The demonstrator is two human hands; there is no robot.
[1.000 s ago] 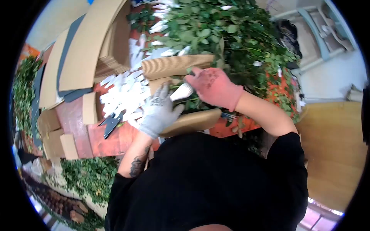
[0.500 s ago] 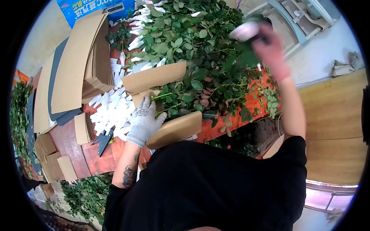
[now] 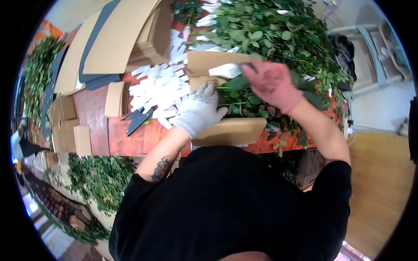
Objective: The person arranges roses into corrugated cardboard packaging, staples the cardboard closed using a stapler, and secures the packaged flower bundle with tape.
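My left hand (image 3: 199, 111), in a pale grey glove, lies palm down on a folded piece of cardboard (image 3: 230, 132), at the end of the green stems. Its fingers are stretched out and its thumb stands apart. My right hand (image 3: 272, 82), in a pink glove, is closed on a leafy rose stem whose head is covered by a white sleeve (image 3: 224, 70). The sleeve points left, over the raised corrugated flap (image 3: 209, 62). Leafy stems (image 3: 239, 102) lie inside the cardboard, and my right hand hides part of them.
White paper strips (image 3: 159, 89) are heaped left of the cardboard, beside black-handled scissors (image 3: 140, 119). Cardboard sheets (image 3: 117, 41) stand stacked at the back left. A large pile of leafy stems (image 3: 261, 30) covers the far side of the red table (image 3: 130, 141). A chair (image 3: 372, 52) stands at the right.
My right hand has come left and down from the far right, bringing the sleeved rose over the cardboard. My left hand stays on the cardboard. The camera view has shifted.
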